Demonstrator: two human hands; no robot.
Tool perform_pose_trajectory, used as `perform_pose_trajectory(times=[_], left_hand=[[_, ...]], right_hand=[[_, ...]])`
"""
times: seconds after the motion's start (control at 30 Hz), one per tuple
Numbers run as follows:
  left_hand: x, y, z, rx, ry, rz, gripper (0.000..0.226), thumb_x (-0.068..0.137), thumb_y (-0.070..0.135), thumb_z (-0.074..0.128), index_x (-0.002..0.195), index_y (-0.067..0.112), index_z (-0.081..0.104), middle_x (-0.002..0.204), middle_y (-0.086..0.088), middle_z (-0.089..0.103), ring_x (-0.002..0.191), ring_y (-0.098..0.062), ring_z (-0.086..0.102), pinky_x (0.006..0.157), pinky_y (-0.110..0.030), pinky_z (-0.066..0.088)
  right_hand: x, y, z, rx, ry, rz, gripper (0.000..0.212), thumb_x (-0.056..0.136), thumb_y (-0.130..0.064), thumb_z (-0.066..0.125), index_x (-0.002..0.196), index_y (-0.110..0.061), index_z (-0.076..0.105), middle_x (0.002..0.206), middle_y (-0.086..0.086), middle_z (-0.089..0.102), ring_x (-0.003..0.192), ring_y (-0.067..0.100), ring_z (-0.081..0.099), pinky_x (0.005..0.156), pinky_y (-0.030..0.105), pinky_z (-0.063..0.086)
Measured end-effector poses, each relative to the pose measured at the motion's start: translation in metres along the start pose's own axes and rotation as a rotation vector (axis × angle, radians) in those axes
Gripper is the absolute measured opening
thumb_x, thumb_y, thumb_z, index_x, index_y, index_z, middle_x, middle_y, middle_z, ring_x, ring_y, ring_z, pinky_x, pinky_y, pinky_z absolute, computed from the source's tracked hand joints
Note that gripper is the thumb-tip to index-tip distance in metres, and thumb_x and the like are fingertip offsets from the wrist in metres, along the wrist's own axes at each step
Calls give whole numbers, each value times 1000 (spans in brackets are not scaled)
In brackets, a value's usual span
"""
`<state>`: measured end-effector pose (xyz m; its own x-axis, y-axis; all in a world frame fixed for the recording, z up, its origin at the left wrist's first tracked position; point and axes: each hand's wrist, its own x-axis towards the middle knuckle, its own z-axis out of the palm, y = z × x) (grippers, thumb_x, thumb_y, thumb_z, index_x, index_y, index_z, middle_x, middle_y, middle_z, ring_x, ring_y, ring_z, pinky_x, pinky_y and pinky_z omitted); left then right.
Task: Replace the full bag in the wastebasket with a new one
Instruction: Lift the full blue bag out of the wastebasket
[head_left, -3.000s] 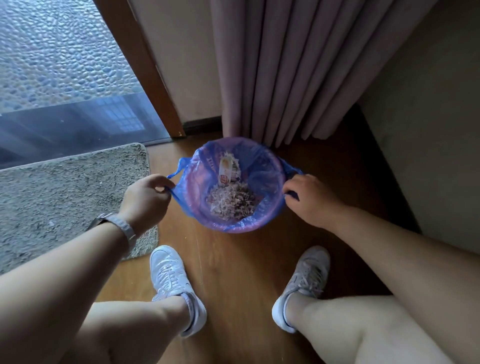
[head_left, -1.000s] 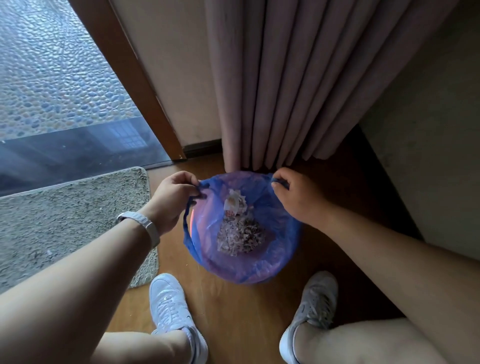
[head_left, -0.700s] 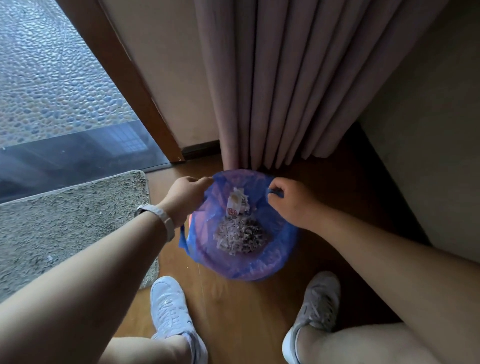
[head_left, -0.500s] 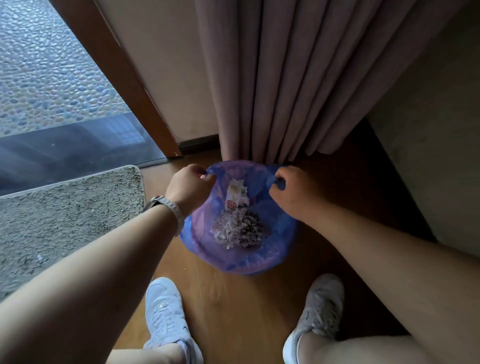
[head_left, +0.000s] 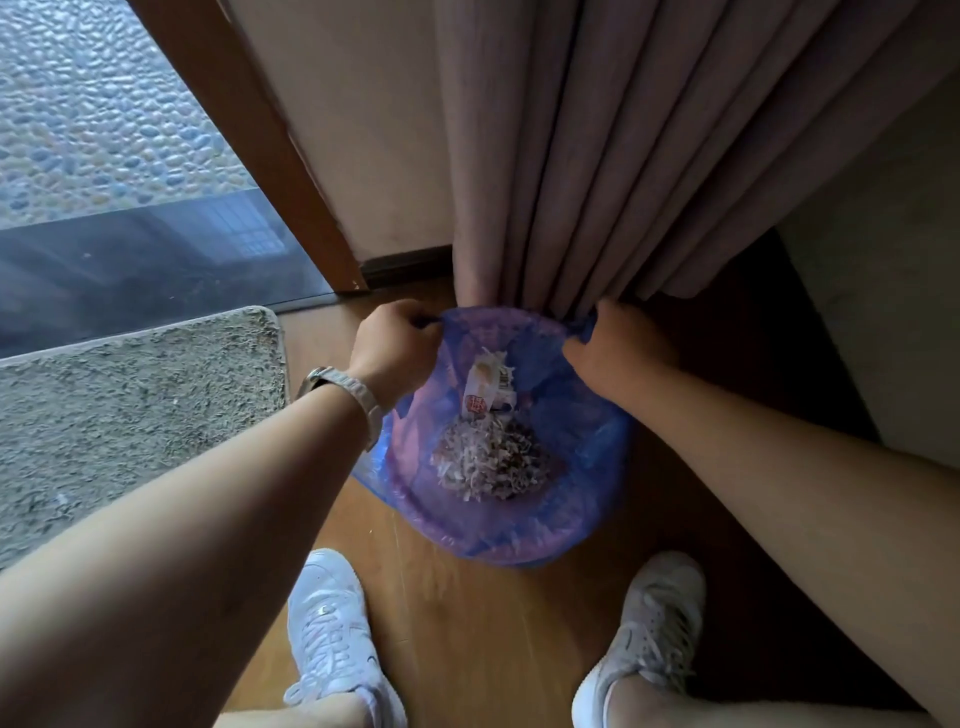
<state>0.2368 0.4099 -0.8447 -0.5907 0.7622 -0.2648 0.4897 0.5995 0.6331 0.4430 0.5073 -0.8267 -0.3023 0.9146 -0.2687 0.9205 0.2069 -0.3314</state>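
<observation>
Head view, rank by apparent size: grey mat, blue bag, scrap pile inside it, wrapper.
1. grey mat and blue bag: look about alike; the mat is cut off by the frame edge, so no ranking between them.
2. scrap pile
3. wrapper

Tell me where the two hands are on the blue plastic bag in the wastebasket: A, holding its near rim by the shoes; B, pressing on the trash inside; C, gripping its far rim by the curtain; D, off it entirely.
C: the left hand and the right hand each pinch the blue plastic bag at its far edge, right under the hanging pink fabric curtain.
</observation>
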Motion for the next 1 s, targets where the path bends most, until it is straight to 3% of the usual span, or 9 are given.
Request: perform_pose_trajectory(times=[0.1,0.2,0.37,0.43,0.53,0.63,0.7,0.83,1.0], left_hand=[[-1,2,-3,-148,-14,49,10,86,15,64,90,18,72,80,-2,68,68,-14,57,61,-20,41],[-6,9,-9,-259,-33,92,14,84,5,65,87,18,70,73,9,62,62,-1,52,60,-11,41],[-11,10,-19,-435,-25,54,32,82,-4,61,75,27,63,74,6,62,72,-15,57,72,-29,47],[-19,8,-21,-369,-6,59,29,82,-2,61,80,27,63,78,4,64,74,-16,57,72,-28,47],[-40,2,-33,-54,-15,96,24,82,6,59,99,20,66,92,-3,68,81,-22,60,75,-28,46],[-61,-8,-53,384,-156,66,25,81,20,62,106,15,67,100,-13,70,95,-34,63,80,-34,48],[-77,-13,-64,537,-264,14,25,82,24,63,100,7,68,99,-19,69,96,-38,63,77,-33,48],[-104,-21,-77,535,-265,-46,15,79,21,58,77,7,64,79,-18,66,82,-38,64,62,-29,40],[-138,-6,-97,300,-46,20,12,80,17,60,77,9,68,72,-14,65,73,-32,62,60,-30,41]], right_hand=[[3,6,-6,76,-11,96,28,87,-24,60,106,-4,62,113,20,64,103,37,60,73,28,38],[-3,7,-14,156,51,64,12,88,-19,57,91,-8,60,98,14,64,91,33,59,67,29,36],[-22,2,-28,301,90,-65,4,86,-15,54,82,-13,52,88,3,54,78,22,52,66,29,35],[-28,3,-31,310,101,-115,5,84,-14,56,80,-12,53,94,3,50,82,23,52,70,30,39],[-45,5,-39,239,104,-157,6,82,-14,60,87,-12,58,100,7,47,89,28,53,78,33,43],[-72,8,-49,93,20,-78,41,76,-16,67,115,-15,53,123,15,48,113,34,49,95,36,41],[-90,10,-53,-17,-84,14,49,79,-17,66,124,-14,46,132,16,47,120,35,48,97,36,40],[-120,21,-53,-160,-255,104,39,92,-22,57,127,-7,50,133,18,53,118,34,54,86,30,43],[-142,18,-72,89,-168,68,18,87,-20,60,102,-9,59,109,15,62,93,30,59,71,26,37]])
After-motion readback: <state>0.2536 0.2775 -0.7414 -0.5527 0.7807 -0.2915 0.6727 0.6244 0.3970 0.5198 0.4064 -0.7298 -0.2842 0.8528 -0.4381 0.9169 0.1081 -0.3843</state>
